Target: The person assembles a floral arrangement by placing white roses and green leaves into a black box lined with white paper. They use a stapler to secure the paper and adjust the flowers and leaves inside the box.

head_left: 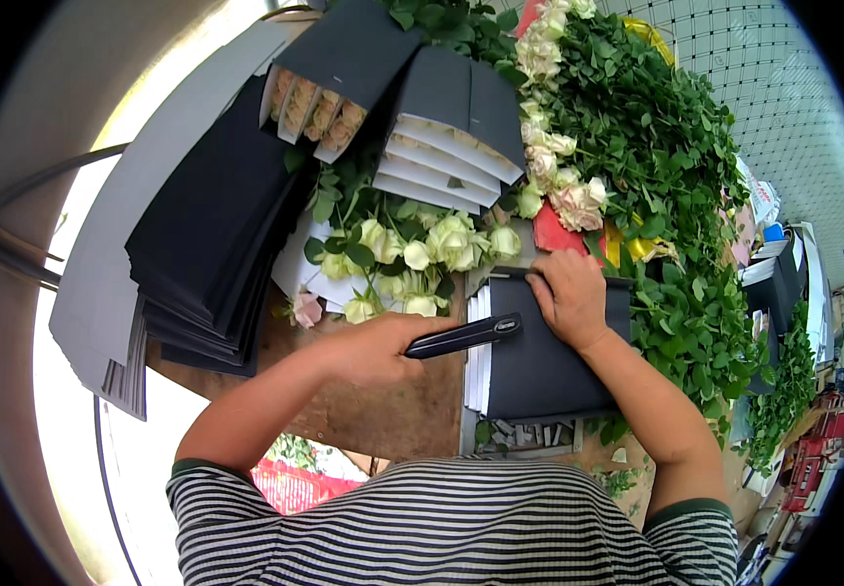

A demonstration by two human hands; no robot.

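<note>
My left hand [381, 349] grips a black stapler [463, 338], whose front end reaches over the left side of a flat black cardboard wrap [558, 356]. White sheet layers [477, 361] show along that wrap's left edge. At its far edge my right hand [574, 293] is closed over the cardboard, thumb on top and the other fingers partly hidden. Cream and pale green roses [456, 242] lie loose just beyond the stapler. Whether the stapler touches the cardboard, I cannot tell.
Black sheets [212, 215] and grey sheets [114, 234] are stacked at the left. Two black-wrapped rose bundles [344, 54] [456, 117] stand at the back. Leafy rose stems [656, 176] heap along the right. A brown wooden tabletop [373, 415] lies beneath my left forearm.
</note>
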